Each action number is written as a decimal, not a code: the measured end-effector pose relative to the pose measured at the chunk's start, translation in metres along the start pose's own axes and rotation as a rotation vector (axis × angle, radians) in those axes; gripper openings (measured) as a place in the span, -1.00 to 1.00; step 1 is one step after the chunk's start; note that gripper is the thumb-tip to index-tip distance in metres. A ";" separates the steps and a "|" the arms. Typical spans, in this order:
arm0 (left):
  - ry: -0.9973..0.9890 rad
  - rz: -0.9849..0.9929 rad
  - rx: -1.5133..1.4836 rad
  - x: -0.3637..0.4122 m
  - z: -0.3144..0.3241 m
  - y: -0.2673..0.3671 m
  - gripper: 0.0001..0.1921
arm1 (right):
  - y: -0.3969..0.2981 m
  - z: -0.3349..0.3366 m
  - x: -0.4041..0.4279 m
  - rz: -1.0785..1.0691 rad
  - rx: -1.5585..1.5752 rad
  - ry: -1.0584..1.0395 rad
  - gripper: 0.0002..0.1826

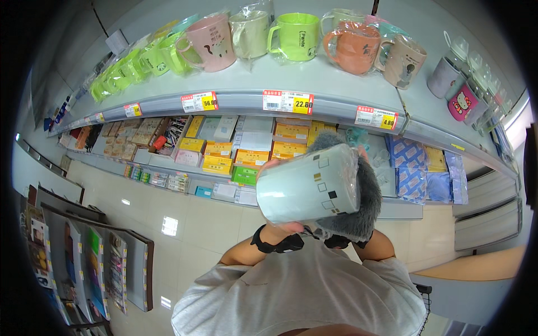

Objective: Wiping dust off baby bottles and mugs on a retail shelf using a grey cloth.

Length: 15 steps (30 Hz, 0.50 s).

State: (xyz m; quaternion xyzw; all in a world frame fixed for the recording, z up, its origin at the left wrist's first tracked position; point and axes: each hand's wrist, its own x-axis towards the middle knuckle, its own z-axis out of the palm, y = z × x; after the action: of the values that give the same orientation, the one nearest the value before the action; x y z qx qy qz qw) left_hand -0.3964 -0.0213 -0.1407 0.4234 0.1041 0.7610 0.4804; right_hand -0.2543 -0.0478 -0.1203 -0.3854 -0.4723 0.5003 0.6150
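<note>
In front of my chest I hold a pale cylindrical cup (302, 185) wrapped in clear plastic, tilted on its side, with small black, gold and outlined squares on its wall. My left hand (279, 232) grips its left end, thumb below and fingers above. Against the right end of the cup lies a fluffy grey cloth (370, 197), which runs behind the cup and shows above it too. My right hand (362, 153) is mostly hidden by this cloth; only fingertips show at the top edge, holding cloth and cup together. Dark straps circle both wrists.
Ahead, a grey shelf (252, 80) carries several plastic-wrapped mugs (296, 37) and clear-lidded bottles (456, 67). Price tags line its edge. Below, a lower shelf holds yellow boxes (251, 158) and blue-patterned packets (414, 182). A display rack (138, 269) stands at left, a curved counter (470, 264) at right.
</note>
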 end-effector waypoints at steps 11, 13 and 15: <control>-0.166 -0.184 -0.084 0.012 -0.002 0.018 0.32 | 0.001 0.005 -0.005 0.029 0.212 0.029 -0.11; -0.068 -0.329 -0.179 0.010 0.006 0.021 0.31 | 0.003 -0.002 -0.011 0.045 0.423 -0.011 -0.17; -0.110 -0.359 -0.134 0.028 0.016 0.030 0.31 | 0.011 -0.025 -0.010 -0.333 0.006 -0.090 -0.20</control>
State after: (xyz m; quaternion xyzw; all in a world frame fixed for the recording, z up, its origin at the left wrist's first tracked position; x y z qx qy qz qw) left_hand -0.4084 -0.0181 -0.0986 0.4061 0.1006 0.6439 0.6406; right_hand -0.2330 -0.0554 -0.1390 -0.2772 -0.5554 0.4096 0.6685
